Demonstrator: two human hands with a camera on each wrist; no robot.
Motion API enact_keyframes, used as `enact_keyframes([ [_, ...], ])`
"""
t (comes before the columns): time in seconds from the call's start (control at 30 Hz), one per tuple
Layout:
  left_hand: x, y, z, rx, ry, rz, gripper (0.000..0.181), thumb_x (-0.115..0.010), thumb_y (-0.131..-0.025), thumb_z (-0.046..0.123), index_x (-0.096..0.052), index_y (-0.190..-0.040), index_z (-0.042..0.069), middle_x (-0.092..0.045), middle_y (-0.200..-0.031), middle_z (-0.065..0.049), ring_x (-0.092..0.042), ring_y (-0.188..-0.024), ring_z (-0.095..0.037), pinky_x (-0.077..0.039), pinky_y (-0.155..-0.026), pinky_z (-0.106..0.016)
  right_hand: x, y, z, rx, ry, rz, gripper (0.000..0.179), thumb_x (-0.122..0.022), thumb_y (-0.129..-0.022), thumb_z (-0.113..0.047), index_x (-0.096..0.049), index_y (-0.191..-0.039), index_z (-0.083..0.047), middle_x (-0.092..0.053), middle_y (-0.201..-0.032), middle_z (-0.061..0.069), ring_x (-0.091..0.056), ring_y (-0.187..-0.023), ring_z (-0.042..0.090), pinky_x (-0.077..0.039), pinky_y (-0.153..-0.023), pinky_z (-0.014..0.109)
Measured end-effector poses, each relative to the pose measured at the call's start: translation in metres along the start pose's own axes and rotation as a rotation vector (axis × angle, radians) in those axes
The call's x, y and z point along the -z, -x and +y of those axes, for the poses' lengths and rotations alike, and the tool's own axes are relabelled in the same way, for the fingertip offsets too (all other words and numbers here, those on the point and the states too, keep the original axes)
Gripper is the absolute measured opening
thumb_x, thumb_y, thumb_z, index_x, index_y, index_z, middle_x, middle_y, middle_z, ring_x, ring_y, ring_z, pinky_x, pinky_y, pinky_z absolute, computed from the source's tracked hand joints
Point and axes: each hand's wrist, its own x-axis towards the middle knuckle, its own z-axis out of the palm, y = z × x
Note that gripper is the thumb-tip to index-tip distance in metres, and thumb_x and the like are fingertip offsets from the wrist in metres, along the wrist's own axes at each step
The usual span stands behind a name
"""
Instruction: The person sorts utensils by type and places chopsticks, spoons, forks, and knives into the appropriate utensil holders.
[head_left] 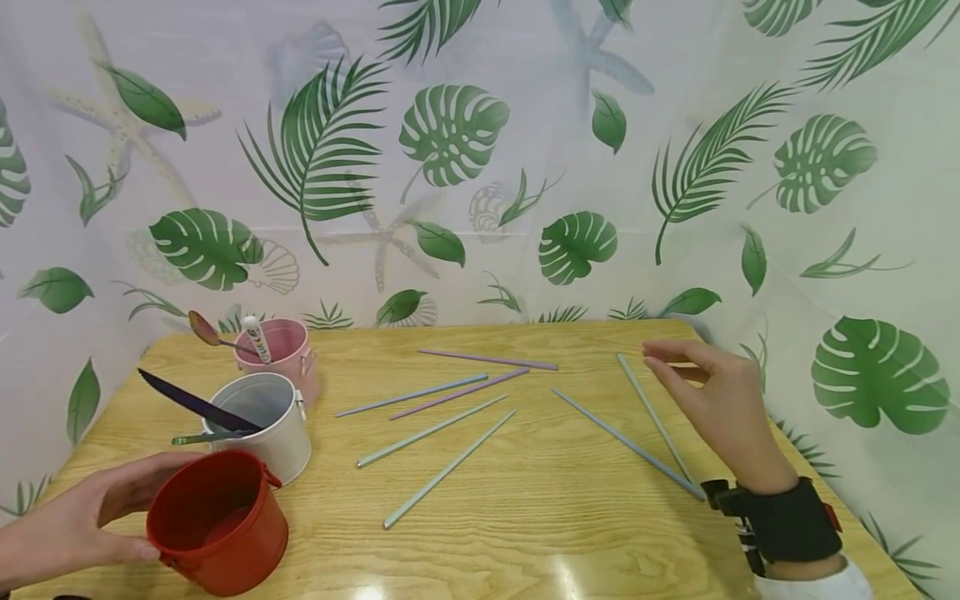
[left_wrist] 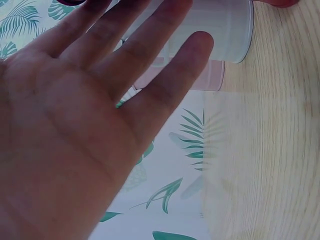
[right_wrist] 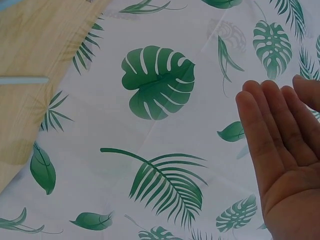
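My left hand [head_left: 90, 508] holds a small red bucket [head_left: 225, 533] by its left side, thumb at the near side and fingers reaching round the far side. In the left wrist view, the fingers [left_wrist: 165, 85] look fairly straight and the bucket shows only at the top edge. My right hand [head_left: 712, 400] is raised over the table's right part, thumb near the fingertips, with nothing between them. The right wrist view shows these fingers [right_wrist: 275, 125] together and straight. Close to this hand lie a green chopstick [head_left: 652, 408] and a blue chopstick [head_left: 615, 433], meeting at their near ends.
Behind the red bucket stand a white bucket [head_left: 292, 442] holding a dark-bladed knife [head_left: 187, 400] and a green-handled utensil [head_left: 202, 437], and a pink bucket [head_left: 288, 342] with a spoon [head_left: 206, 329]. Several more chopsticks [head_left: 450, 471] lie mid-table. A leaf-patterned sheet [head_left: 487, 200] hangs behind the wooden table.
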Motion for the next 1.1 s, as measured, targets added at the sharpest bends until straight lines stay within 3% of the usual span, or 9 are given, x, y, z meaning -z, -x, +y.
enact_keyframes([
  [0.4,0.003,0.001,-0.005,-0.023,0.001,-0.002,0.074,-0.070,-0.095,0.004,-0.029,-0.157,0.002,-0.055,-0.143,0.021,-0.056,-0.124,0.003,-0.060,-0.084,-0.028,0.005,-0.010,0.006,-0.046,0.028,0.002,0.023,-0.077,-0.090,0.003,-0.077,-0.113,-0.001,-0.077,-0.100,0.014,-0.062,-0.091,-0.015,-0.049,-0.078,0.004],
  [0.7,0.002,0.002,-0.003,-0.035,0.011,-0.007,0.072,-0.069,-0.096,0.003,-0.029,-0.156,0.000,-0.055,-0.143,0.021,-0.056,-0.124,0.004,-0.060,-0.084,-0.027,0.011,-0.012,0.022,-0.182,-0.001,-0.101,0.023,-0.072,-0.098,-0.013,-0.075,-0.120,-0.006,-0.075,-0.106,0.014,-0.063,-0.093,-0.011,-0.051,-0.080,0.008],
  [0.97,0.002,0.003,-0.001,-0.036,-0.013,0.001,0.073,-0.070,-0.095,0.004,-0.031,-0.156,0.002,-0.056,-0.142,0.020,-0.056,-0.123,0.005,-0.060,-0.084,-0.026,0.012,-0.013,0.041,-0.232,0.086,-0.154,0.024,-0.071,-0.099,-0.017,-0.075,-0.119,-0.003,-0.075,-0.106,0.017,-0.053,-0.088,-0.019,-0.047,-0.072,0.007],
  [1.03,0.001,0.003,-0.001,-0.036,-0.008,-0.003,0.072,-0.070,-0.095,0.004,-0.031,-0.156,0.002,-0.055,-0.142,0.020,-0.055,-0.124,0.005,-0.059,-0.085,-0.026,0.013,-0.013,0.045,-0.255,0.116,-0.163,0.025,-0.071,-0.100,-0.019,-0.075,-0.118,-0.004,-0.076,-0.106,0.017,-0.056,-0.088,-0.014,-0.047,-0.069,0.010],
  [1.1,0.002,0.003,-0.001,-0.048,-0.007,-0.008,0.072,-0.069,-0.095,0.003,-0.030,-0.156,0.002,-0.055,-0.143,0.020,-0.055,-0.123,0.005,-0.060,-0.084,-0.026,0.013,-0.013,0.050,-0.282,0.133,-0.182,0.026,-0.071,-0.100,-0.022,-0.075,-0.119,-0.003,-0.075,-0.107,0.018,-0.063,-0.091,0.000,-0.048,-0.067,0.014],
])
